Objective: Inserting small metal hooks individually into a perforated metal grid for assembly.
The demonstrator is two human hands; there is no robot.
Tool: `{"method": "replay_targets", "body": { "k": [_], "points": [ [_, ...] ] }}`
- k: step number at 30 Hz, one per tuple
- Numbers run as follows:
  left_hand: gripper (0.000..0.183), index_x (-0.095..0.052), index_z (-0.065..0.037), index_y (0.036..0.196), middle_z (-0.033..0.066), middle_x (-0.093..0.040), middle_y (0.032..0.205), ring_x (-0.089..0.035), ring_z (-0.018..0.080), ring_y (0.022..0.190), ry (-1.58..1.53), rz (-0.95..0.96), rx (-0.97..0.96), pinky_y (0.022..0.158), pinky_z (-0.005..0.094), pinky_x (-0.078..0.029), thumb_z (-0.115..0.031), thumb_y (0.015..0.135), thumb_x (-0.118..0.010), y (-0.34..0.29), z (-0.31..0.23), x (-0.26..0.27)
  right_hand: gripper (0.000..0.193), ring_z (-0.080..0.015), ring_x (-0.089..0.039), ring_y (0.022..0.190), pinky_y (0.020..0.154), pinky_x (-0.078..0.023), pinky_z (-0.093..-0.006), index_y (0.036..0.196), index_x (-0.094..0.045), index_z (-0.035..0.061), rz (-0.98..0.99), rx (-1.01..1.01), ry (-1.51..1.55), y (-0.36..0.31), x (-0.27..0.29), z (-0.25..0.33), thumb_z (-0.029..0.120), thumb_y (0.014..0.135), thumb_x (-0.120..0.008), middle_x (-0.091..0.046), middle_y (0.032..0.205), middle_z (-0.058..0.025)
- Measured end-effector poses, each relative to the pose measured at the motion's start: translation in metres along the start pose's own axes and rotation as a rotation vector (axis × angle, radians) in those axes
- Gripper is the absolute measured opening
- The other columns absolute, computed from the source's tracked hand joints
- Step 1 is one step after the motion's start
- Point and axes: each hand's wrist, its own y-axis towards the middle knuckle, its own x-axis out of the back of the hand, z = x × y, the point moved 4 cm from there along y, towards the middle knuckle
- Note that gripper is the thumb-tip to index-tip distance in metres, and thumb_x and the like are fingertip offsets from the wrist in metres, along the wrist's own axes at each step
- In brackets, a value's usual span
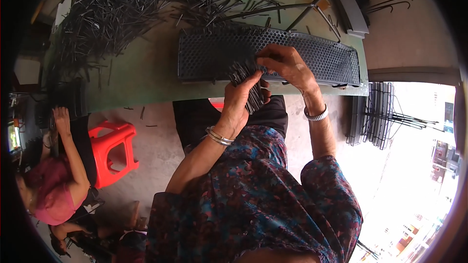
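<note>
My left hand point(239, 96) is wrapped round a bundle of thin dark rods point(252, 98), tilted over the table's near edge. Close beside the bundle's upper end, my right hand point(287, 65) has its thumb and fingers pinched together. Whatever sits between those fingertips is too small to make out. Just beyond both hands lies a long black tray with a honeycomb of holes point(312, 51). Toward its left part the holes look darker, and I cannot tell whether rods stand in them.
A large heap of loose dark rods point(122, 14) covers the far left of the green table point(146, 85). A metal bar frame point(309, 6) rises behind the tray. A red plastic stool point(114, 151) stands at left, near another person in pink point(58, 190). Black wire racks point(378, 112) are at right.
</note>
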Motion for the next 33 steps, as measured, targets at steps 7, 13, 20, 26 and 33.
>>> {"method": "replay_targets", "body": {
  "k": [7,13,20,26,33],
  "points": [
    [0.023,-0.064,-0.004,0.104,0.0117,-0.068,0.085,-0.069,0.0219,0.070,0.095,-0.081,-0.039,0.055,0.0309,-0.056,-0.021,0.089,-0.065,-0.003,-0.004,-0.003,0.018,-0.0096,-0.056,0.068,0.062,-0.047,-0.0252,0.095,-0.064,-0.0035,-0.005,-0.059,0.070,-0.001,-0.001,0.000,0.011,0.085,-0.064,-0.062,0.075,-0.0051],
    [0.024,-0.065,-0.004,0.104,0.0121,-0.070,0.088,-0.069,0.0210,0.071,0.162,-0.102,-0.065,0.054,0.0296,-0.055,-0.022,0.088,-0.066,-0.002,-0.006,-0.002,0.022,-0.0107,-0.059,0.070,0.064,-0.049,-0.0252,0.103,-0.065,-0.0033,-0.042,-0.065,0.072,-0.005,-0.005,0.000,0.012,0.086,-0.063,-0.065,0.079,-0.0070],
    [0.026,-0.066,-0.005,0.104,0.0077,-0.070,0.087,-0.068,0.0170,0.068,0.193,-0.100,-0.085,0.055,0.0270,-0.049,-0.025,0.087,-0.067,-0.006,-0.008,-0.006,0.023,-0.0124,-0.063,0.073,0.066,-0.051,-0.0257,0.106,-0.064,-0.0036,-0.054,-0.031,0.067,-0.007,-0.001,0.001,0.010,0.087,-0.062,-0.067,0.081,-0.0084],
    [0.027,-0.065,-0.005,0.106,0.0066,-0.070,0.089,-0.069,0.0165,0.071,0.198,-0.110,-0.077,0.054,0.0267,-0.049,-0.025,0.087,-0.067,-0.005,-0.001,-0.005,0.019,-0.0136,-0.065,0.070,0.064,-0.052,-0.0269,0.101,-0.064,-0.0049,-0.009,-0.037,0.014,-0.008,0.003,0.003,0.007,0.087,-0.060,-0.067,0.079,-0.0098],
    [0.019,-0.061,-0.007,0.106,0.0140,-0.068,0.101,-0.069,0.0275,0.089,-0.031,-0.159,-0.012,0.069,0.0408,-0.058,-0.019,0.092,-0.062,0.002,0.006,0.006,0.017,-0.0156,-0.069,0.076,0.067,-0.053,-0.0268,0.102,-0.062,-0.0050,-0.180,0.027,0.040,-0.011,0.029,0.010,0.008,0.092,-0.056,-0.069,0.081,-0.0115]
  ]
}}
